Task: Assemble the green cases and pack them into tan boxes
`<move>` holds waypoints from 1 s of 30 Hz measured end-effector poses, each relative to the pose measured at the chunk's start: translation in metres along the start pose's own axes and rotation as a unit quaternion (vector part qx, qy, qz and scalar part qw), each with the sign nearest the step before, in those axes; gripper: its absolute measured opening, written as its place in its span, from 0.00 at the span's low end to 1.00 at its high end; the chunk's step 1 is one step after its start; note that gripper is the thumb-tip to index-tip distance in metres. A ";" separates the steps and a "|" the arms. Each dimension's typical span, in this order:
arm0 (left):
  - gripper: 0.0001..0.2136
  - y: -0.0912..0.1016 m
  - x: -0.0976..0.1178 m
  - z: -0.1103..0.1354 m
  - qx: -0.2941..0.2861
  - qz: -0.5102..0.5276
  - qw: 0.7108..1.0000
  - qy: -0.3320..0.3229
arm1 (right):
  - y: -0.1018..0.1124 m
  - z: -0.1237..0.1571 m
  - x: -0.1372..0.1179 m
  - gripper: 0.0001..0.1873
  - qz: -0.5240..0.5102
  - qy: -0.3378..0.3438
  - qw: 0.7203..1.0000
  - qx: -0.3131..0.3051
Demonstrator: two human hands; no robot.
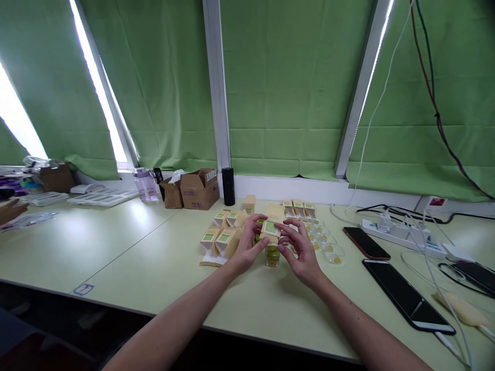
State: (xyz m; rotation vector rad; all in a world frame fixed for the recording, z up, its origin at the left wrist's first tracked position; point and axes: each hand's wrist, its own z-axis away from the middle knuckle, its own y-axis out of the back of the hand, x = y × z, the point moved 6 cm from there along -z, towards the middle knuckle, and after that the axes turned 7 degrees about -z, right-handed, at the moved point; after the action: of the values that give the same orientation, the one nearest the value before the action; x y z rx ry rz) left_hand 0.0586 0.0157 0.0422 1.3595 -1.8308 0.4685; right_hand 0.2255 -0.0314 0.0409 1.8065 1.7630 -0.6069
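My left hand (247, 246) and my right hand (299, 250) both grip a small tan carton with a green label (271, 228), held just above the pale green table (116, 247). Directly under the carton stands a small jar with green contents (273, 255). Left of my hands sit several matching tan cartons (218, 241), some with open flaps. More cartons (298, 208) stand in a row behind my hands. To the right lie several clear round lids with yellow centres (328, 250).
Two brown cardboard boxes (193, 189), a black cylinder (228, 186) and a purple bottle (145, 184) stand by the window sill. Phones (365, 243), a dark tablet (406, 293), a power strip (402, 237) and cables fill the right. Another person's hand (11, 210) shows far left.
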 end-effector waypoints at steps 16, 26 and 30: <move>0.28 0.001 0.000 0.000 0.009 -0.045 0.999 -0.017 | 0.000 0.000 -0.001 0.23 0.009 -0.002 1.000 0.001; 0.22 0.001 0.005 0.000 0.036 -0.132 0.989 -0.059 | 0.002 -0.001 0.004 0.20 0.009 -0.006 1.000 0.027; 0.21 0.002 0.002 -0.001 0.044 -0.145 0.986 -0.065 | 0.003 -0.001 0.005 0.19 0.013 -0.006 0.999 0.034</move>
State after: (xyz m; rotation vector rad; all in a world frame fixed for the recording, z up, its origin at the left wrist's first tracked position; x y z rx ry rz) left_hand 0.0573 0.0156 0.0446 1.7200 -1.6928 0.3159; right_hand 0.2282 -0.0272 0.0388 1.8643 1.7278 -0.6748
